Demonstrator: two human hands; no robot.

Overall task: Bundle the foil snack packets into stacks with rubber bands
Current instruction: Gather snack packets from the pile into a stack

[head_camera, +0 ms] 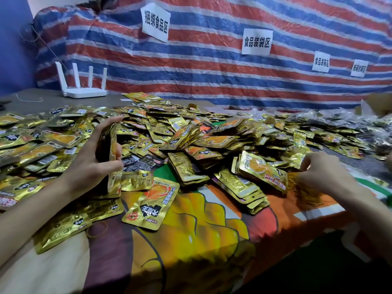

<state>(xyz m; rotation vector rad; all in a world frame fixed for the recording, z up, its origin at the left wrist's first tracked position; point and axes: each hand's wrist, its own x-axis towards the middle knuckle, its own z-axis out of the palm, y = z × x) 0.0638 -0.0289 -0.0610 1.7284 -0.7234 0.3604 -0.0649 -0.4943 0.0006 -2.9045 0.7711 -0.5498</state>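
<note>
Standing on edge inside the clamped left grip [91,164], the packet stack [112,143]; right grip [324,172], closure unclear.

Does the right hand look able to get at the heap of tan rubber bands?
Probably yes: the right hand is at the tangled heap of tan rubber bands, and nothing covers its near side. Whether the fingers pinch one is unclear.

- Even indoor light, moderately bright; source out of frame.
- Glare specks all over the foil packets [191,134].
- Deep shadow lower right, below the cloth [191,219] edge.
- Wide-angle bowing: tarp [212,71] stripes curve toward the frame edges.
- Soft blur on right hand [324,172]; far-right signs [358,68] barely legible.
</note>
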